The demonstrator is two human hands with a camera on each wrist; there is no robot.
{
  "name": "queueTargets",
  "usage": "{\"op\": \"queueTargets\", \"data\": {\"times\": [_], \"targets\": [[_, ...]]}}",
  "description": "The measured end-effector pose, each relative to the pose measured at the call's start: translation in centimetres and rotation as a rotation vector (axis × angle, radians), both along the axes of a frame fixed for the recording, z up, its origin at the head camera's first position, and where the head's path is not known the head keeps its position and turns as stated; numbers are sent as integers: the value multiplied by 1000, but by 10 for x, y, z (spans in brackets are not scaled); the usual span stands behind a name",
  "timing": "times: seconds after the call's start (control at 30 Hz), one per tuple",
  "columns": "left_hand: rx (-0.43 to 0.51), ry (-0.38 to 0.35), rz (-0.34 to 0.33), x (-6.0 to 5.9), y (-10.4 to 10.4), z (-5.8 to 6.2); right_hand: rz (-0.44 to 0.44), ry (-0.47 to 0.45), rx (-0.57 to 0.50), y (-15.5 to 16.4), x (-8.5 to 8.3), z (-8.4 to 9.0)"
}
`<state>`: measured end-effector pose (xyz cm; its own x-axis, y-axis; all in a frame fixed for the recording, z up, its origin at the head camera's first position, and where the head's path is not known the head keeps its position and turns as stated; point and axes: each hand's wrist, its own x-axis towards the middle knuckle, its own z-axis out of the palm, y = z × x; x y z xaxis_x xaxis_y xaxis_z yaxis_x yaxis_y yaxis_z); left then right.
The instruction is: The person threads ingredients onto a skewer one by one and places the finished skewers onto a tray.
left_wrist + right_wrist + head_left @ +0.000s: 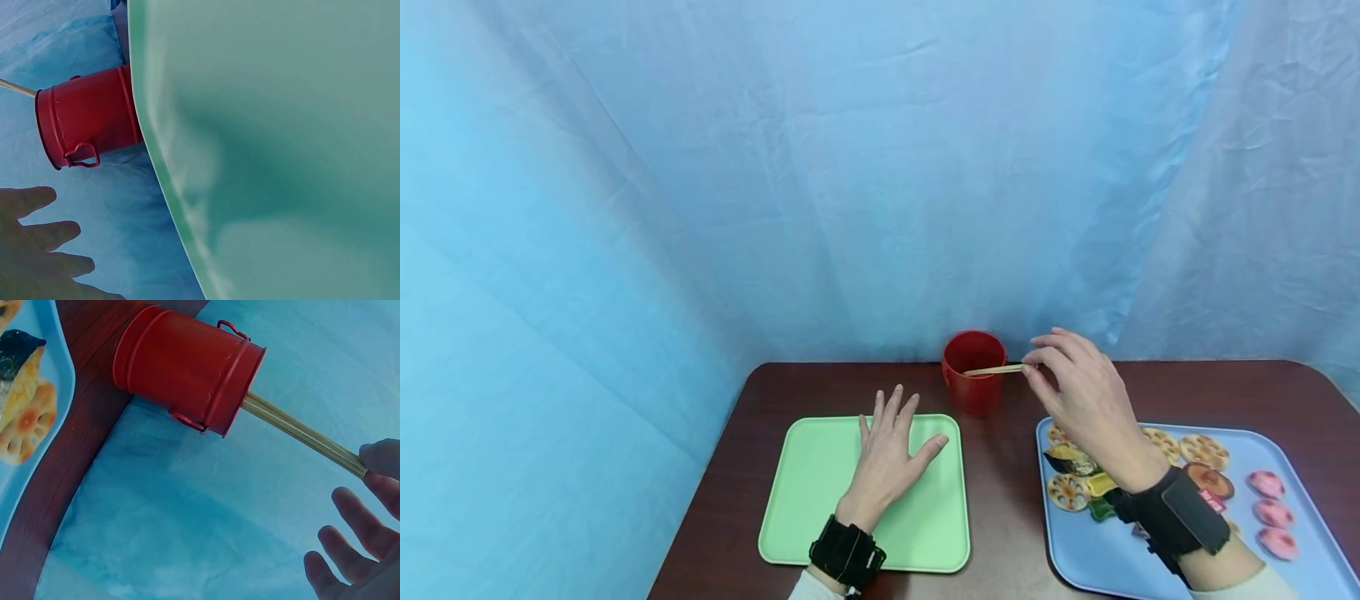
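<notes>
Red metal cup (974, 371) behind the green tray (805, 492) could tip if the right hand (1086, 400), pinching chopsticks (996, 370) resting in it, levers sideways; left hand (887, 458) lies flat on the tray.

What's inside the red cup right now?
A thin wooden stick pokes out of the red cup, its outer end pinched by the right hand. The cup's wall hides the stick's lower end and anything else inside.
</notes>
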<state>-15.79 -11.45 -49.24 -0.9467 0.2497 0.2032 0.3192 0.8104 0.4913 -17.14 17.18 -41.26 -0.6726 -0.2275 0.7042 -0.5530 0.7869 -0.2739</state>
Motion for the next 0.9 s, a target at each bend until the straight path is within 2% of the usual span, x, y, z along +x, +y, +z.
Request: {"op": "queueTargets", "data": {"times": [0.17, 0.37, 0.7, 0.83, 0.9], "targets": [[14, 12, -6, -1, 2, 0, -6, 21, -37, 2, 4, 6], [60, -5, -15, -1, 4, 1, -4, 53, -158, 6, 17, 20], [213, 16, -19, 0, 8, 7, -66, 166, -361, 18, 47, 41], [287, 6, -4, 1, 14, 10, -37, 172, -491, 22, 60, 45], [360, -3, -2, 3, 18, 12, -2, 152, -580, 23, 68, 46]]}}
